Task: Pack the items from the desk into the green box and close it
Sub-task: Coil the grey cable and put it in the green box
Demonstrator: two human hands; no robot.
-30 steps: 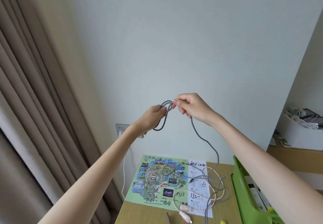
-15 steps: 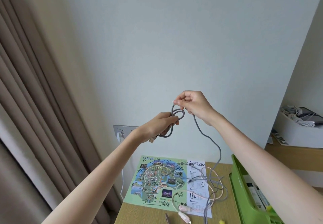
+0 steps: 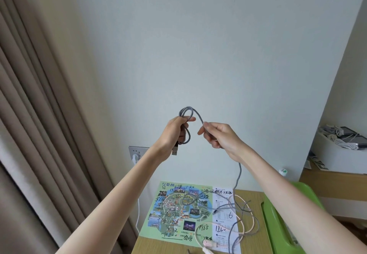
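A grey braided cable (image 3: 198,114) is held up in front of the wall. My left hand (image 3: 172,133) grips a small coil of it, with loops above and below the fist and the USB plug hanging under it. My right hand (image 3: 220,136) pinches the same cable a short way to the right. From there the cable drops to the desk (image 3: 252,196), where its rest lies tangled with a pink cable (image 3: 246,226) on a map sheet (image 3: 178,212). The green box (image 3: 278,224) stands open at the desk's right side, partly hidden by my right forearm.
A wall socket (image 3: 137,152) with a white plug sits left of the desk, and a white cord hangs from it. Beige curtains (image 3: 39,114) fill the left. A shelf at the right holds a white tray (image 3: 337,154) with cables.
My hands have drawn apart: the right hand slid down and right along the cable, while the left hand keeps the coil, now with a further loop above the fist.
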